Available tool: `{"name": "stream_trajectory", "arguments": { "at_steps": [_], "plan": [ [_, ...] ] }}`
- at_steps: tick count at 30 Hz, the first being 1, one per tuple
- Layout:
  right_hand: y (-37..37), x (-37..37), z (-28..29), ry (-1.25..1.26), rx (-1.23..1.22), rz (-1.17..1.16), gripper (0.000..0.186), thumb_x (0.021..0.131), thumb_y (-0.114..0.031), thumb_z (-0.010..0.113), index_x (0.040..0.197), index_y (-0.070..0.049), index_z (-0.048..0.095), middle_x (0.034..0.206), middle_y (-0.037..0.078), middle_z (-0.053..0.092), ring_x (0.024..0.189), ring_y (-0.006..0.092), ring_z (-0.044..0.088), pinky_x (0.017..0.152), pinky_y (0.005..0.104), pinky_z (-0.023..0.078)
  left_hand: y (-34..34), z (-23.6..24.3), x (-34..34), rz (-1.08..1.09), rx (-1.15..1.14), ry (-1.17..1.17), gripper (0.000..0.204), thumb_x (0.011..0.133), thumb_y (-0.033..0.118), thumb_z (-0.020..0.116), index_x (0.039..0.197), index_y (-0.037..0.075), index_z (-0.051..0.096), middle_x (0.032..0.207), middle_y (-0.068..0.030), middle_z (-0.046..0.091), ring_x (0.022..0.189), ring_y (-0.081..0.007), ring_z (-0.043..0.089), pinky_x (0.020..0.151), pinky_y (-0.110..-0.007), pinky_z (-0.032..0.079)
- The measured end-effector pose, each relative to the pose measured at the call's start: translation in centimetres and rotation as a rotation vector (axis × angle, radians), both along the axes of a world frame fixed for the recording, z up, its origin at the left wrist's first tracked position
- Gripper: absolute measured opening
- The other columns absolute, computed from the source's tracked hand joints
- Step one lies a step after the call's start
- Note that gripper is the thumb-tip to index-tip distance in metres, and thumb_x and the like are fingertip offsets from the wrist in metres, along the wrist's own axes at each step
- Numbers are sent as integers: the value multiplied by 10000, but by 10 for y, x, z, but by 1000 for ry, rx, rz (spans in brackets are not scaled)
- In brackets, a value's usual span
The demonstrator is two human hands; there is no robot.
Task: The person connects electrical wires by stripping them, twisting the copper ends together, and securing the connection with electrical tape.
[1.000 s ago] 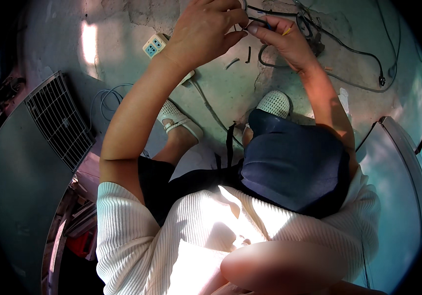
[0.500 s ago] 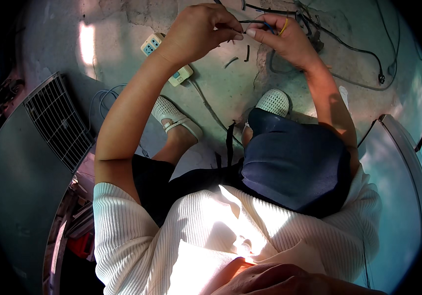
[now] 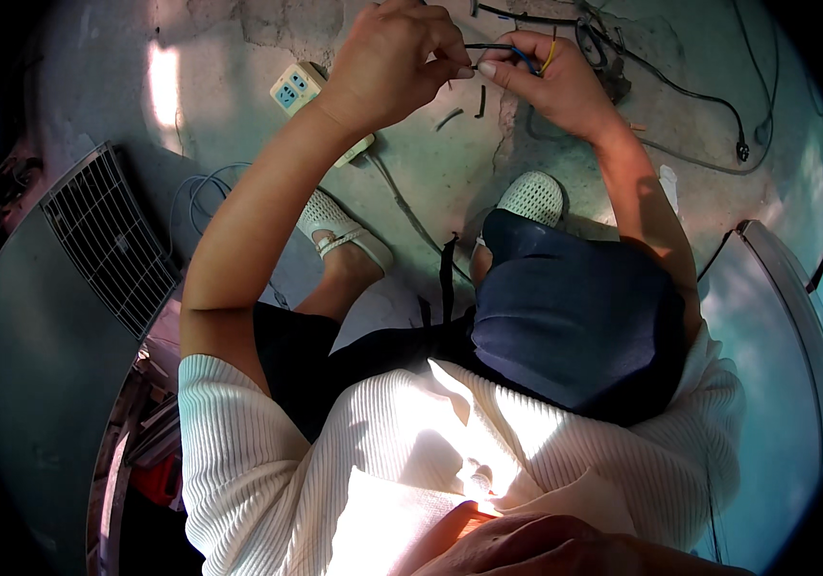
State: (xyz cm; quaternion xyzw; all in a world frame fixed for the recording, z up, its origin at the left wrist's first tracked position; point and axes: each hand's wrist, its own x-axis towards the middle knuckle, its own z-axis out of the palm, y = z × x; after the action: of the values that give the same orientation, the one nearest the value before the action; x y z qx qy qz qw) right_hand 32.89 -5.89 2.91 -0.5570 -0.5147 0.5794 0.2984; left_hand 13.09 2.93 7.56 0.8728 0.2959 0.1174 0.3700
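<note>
High in the view, my left hand point(image 3: 397, 72) is closed, thumb and fingers pinching a dark wire close to its end. Just to its right, my right hand point(image 3: 560, 82) is closed too, the thumb pressed on a cable's split-out wires. Among them a black wire point(image 3: 490, 46) runs across the gap between the hands. A blue wire point(image 3: 524, 58) and a yellow wire point(image 3: 552, 48) fan out over my right fingers. The fingertips of both hands nearly meet, and what lies inside my left grip is hidden. Short black offcuts point(image 3: 481, 102) lie on the floor below.
A white power strip point(image 3: 296, 86) with blue sockets lies left on the concrete floor, partly behind my left forearm. Black cables point(image 3: 690, 94) with a plug spread at the upper right. A dark panel with a wire grille point(image 3: 109, 240) stands left, a pale curved panel point(image 3: 776, 317) right.
My left hand has lifted slightly, its fingers bunched a little differently. The yellow wire stands more upright in my right hand, which has barely moved.
</note>
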Motion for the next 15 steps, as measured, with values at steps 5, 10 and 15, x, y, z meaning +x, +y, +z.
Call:
{"name": "stream_trajectory", "arguments": {
  "at_steps": [5,10,15],
  "plan": [
    [3,0,-1,-51,-14,0,251,878,-247,664,982,-18,656,827,-40,615,770,37,482,719,209,407,-8,1,3,-15,254,83,109,703,122,717,800,146,675,803,-27,603,828,-251,552,728,-402,418],
    [-1,1,-10,56,7,-112,285,837,-257,699,971,-6,675,778,-23,621,717,47,521,677,217,440,-9,5,0,-9,211,57,204,716,178,728,911,156,673,882,-15,604,842,-251,545,752,-403,409],
    [-1,9,-2,92,-34,-119,302,837,-267,708,988,-8,674,852,-10,632,797,54,535,727,216,437,-7,6,0,37,150,-90,204,722,175,725,918,142,682,896,-18,614,837,-247,550,738,-376,421]
  ]
}}
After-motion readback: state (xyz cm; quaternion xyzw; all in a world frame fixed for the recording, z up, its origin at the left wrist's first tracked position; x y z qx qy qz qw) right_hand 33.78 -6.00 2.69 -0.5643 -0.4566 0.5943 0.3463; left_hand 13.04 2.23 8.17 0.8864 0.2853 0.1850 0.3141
